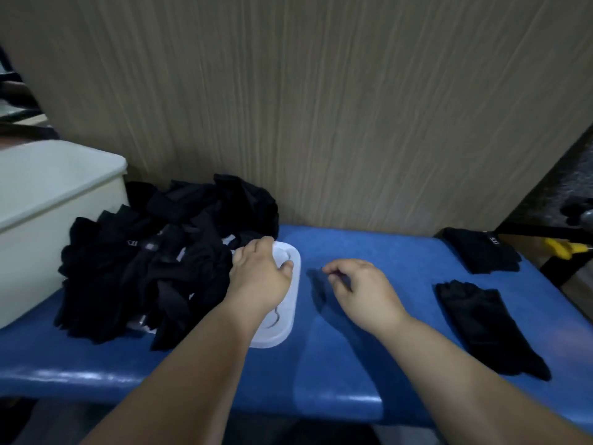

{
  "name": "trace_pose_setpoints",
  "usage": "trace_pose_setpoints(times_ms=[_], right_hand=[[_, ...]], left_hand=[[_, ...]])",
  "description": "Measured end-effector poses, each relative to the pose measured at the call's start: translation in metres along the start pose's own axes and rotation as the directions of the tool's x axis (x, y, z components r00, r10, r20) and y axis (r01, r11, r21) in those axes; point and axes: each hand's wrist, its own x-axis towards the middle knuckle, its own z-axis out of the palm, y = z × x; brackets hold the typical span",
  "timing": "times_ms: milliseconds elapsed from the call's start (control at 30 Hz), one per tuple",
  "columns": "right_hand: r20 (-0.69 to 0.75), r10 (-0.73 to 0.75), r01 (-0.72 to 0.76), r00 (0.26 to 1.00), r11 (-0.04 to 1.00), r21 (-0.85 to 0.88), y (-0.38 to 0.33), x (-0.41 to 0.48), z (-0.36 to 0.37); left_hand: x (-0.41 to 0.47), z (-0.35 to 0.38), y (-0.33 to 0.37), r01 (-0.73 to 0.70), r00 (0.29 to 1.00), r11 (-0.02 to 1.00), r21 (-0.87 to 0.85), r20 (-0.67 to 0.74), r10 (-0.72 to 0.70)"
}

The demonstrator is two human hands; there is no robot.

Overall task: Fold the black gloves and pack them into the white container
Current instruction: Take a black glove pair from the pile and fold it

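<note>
**A:** Head view, fingers first: what are they doing?

**B:** The left hand (260, 274) curls its fingers (264, 243) over the far rim of the shallow white oval plastic container (282, 329). The right hand (362, 290) hovers loosely curled and holds nothing.

**A:** Risk?

**B:** The heap of black fabric gloves (144, 268) overlaps that container, so tugging it could drag gloves off the blue padded counter (353, 364). Open room lies rightward, before the nearer flattened black glove (487, 329).

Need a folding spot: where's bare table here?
Bare: middle of the table, between the white container and the flat glove, under the right hand; also the near edge. Crowded: left, glove pile beside the box.
</note>
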Motion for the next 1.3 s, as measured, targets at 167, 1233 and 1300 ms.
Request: trace_pose_setpoints(times_ms=[167,1233,1300], right_hand=[[0.081,0.183,-0.198,0.98,0.943,0.266,-0.028,0.058,0.031],[0.155,0.385,-0.307,0.91,0.373,0.875,-0.026,0.036,0.003],[0.181,0.424,-0.337,0.887,0.329,0.882,-0.012,0.012,-0.008]], left_hand=[[0.02,-0.008,-0.016,0.124,0.992,0.99,-0.072,-0.029,-0.127],[0.012,-0.001,0.016,0.048,0.997,0.825,-0.563,0.083,-0.001],[0.002,0.006,0.023,0.078,0.988,0.782,-0.619,0.154,0.023]])
